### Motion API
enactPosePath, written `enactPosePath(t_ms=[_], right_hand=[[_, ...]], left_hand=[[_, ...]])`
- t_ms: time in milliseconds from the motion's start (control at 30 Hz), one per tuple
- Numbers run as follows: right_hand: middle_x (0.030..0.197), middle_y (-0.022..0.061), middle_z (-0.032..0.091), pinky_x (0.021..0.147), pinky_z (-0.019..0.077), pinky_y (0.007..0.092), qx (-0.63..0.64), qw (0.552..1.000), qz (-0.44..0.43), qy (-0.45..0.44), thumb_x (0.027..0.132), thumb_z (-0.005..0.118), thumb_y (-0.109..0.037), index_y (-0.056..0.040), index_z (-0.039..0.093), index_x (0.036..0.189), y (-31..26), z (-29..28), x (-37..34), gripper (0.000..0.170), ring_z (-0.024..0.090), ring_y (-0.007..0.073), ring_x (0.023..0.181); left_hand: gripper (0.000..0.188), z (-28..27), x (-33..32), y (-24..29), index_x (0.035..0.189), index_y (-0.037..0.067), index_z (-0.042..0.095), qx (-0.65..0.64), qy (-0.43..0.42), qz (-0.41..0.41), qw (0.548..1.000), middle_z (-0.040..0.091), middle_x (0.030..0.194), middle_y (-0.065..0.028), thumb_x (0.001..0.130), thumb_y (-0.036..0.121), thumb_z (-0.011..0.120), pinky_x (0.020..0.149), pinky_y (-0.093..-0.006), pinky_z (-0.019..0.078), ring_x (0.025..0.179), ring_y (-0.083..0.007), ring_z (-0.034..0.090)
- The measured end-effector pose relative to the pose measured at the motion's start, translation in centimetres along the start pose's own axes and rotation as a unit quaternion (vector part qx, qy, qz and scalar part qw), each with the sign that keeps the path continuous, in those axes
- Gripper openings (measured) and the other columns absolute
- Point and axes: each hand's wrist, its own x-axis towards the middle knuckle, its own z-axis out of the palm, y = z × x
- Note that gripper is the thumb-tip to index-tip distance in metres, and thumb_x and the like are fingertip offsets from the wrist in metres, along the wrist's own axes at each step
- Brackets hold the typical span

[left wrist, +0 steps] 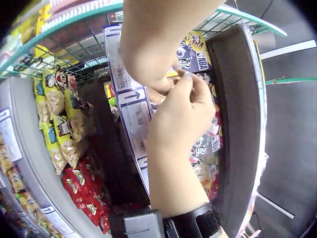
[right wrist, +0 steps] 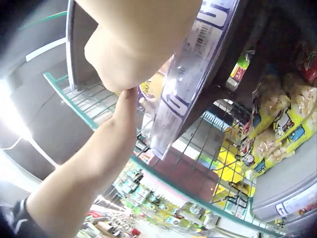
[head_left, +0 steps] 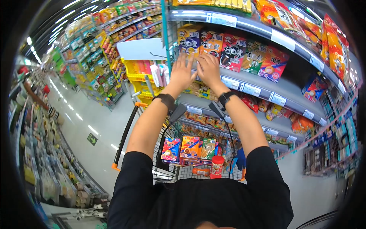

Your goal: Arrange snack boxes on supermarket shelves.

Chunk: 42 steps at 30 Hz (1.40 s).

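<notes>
On the shelf, a purple box [head_left: 188, 39] and an orange box [head_left: 211, 42] stand upright at the left end of a row. My left hand [head_left: 183, 71] lies over the lower front of the purple box, fingers pointing up. Beside it my right hand [head_left: 209, 71] reaches to the orange box, fingers slanting up and left. The left wrist view shows the right hand [left wrist: 183, 111] with bent fingers close to the left hand [left wrist: 153, 54]. Fingertip contact with the boxes is partly hidden. No item shows lifted in either hand.
White, green and red boxes [head_left: 273, 64] continue the row to the right. Below, a cart basket holds several boxes [head_left: 190, 147] and a red-lidded jar [head_left: 217, 165]. A green wire divider [right wrist: 188, 183] and a price-label rail [right wrist: 181, 79] border the shelf.
</notes>
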Motion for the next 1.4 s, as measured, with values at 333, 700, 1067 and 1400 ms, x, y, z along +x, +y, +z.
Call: enactPosePath(t_ms=[333, 700, 1067, 1400], right_hand=[[0.113, 0.0182, 0.057, 0.087, 0.0443, 0.0444, 0.206, 0.810, 0.087, -0.542, 0.077, 0.057, -0.017, -0.0023, 0.054, 0.117, -12.4, -15.0, -32.4, 0.043, 0.054, 0.0359, 0.103], [0.093, 0.0209, 0.063, 0.077, 0.0476, 0.0471, 0.283, 0.624, 0.311, -0.659, 0.091, 0.042, -0.042, -0.0069, 0.061, 0.099, -16.5, -22.1, -50.0, 0.041, 0.060, 0.0389, 0.089], [0.075, 0.0099, 0.066, 0.063, 0.0514, 0.0320, 0.314, 0.550, 0.389, -0.669, 0.088, 0.050, -0.039, -0.0060, 0.067, 0.092, -15.7, -22.3, -52.4, 0.037, 0.065, 0.0180, 0.067], [0.086, 0.0170, 0.066, 0.070, 0.0508, 0.0401, 0.245, 0.550, 0.165, -0.782, 0.086, 0.052, -0.035, -0.0088, 0.067, 0.093, -15.4, -16.9, -44.3, 0.031, 0.064, 0.0319, 0.078]], left_hand=[[0.071, 1.8, -34.3, 11.3, 0.134, 0.005, 0.038, -0.102, -0.282, 0.041, 0.953, 0.039, 0.131, -0.0236, 0.077, 0.040, 0.062, 0.099, -0.0529, 0.0326, 0.121, -0.0393, 0.040], [0.039, 1.6, -46.9, 19.6, 0.092, 0.011, 0.065, -0.062, -0.512, -0.211, 0.830, 0.065, 0.095, -0.0112, 0.086, 0.042, 0.042, 0.081, -0.0461, 0.0455, 0.094, -0.0285, 0.061], [0.035, 0.3, -45.2, 21.9, 0.082, 0.009, 0.067, -0.044, -0.474, -0.300, 0.827, 0.067, 0.078, -0.0132, 0.076, 0.040, 0.051, 0.070, -0.0444, 0.0490, 0.077, -0.0303, 0.064], [0.044, 0.9, -44.1, 20.5, 0.096, 0.010, 0.066, -0.155, -0.572, -0.338, 0.732, 0.066, 0.092, -0.0168, 0.076, 0.047, 0.055, 0.081, -0.0430, 0.0483, 0.093, -0.0322, 0.062]])
